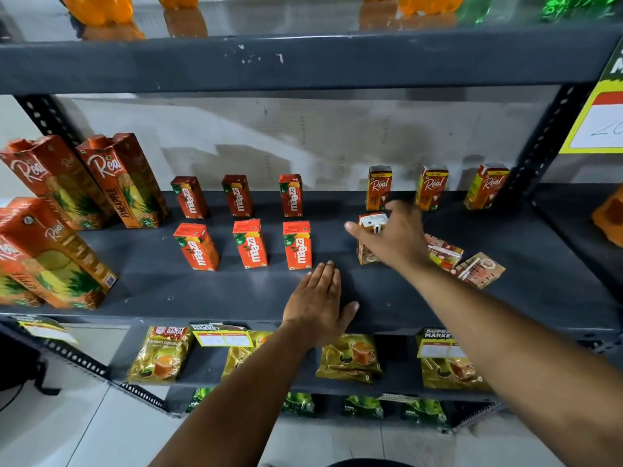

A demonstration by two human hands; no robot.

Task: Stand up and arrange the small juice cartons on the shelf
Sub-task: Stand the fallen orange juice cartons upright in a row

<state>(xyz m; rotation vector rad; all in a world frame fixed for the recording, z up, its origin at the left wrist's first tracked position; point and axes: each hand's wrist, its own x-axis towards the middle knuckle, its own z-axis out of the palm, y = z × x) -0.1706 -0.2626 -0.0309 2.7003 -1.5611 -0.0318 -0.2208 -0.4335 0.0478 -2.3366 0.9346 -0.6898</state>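
On the dark grey shelf [371, 298], several small red Maaza cartons [251, 242] stand in two rows at the middle. Three small Real cartons [431, 187] stand upright along the back right. My right hand [392, 235] grips the top of another small Real carton [365, 252], which stands upright in front of them. Two small Real cartons [478, 269] lie flat to the right of that hand, one partly hidden behind my wrist. My left hand [318, 301] rests flat and open on the shelf's front part, holding nothing.
Large Real pineapple cartons [124, 180] stand at the shelf's left end. Orange and green bottles [97, 8] sit on the shelf above. Gold tea packets [158, 358] lie on the shelf below. A slotted upright [546, 143] bounds the right side, beside a yellow price sign [603, 123].
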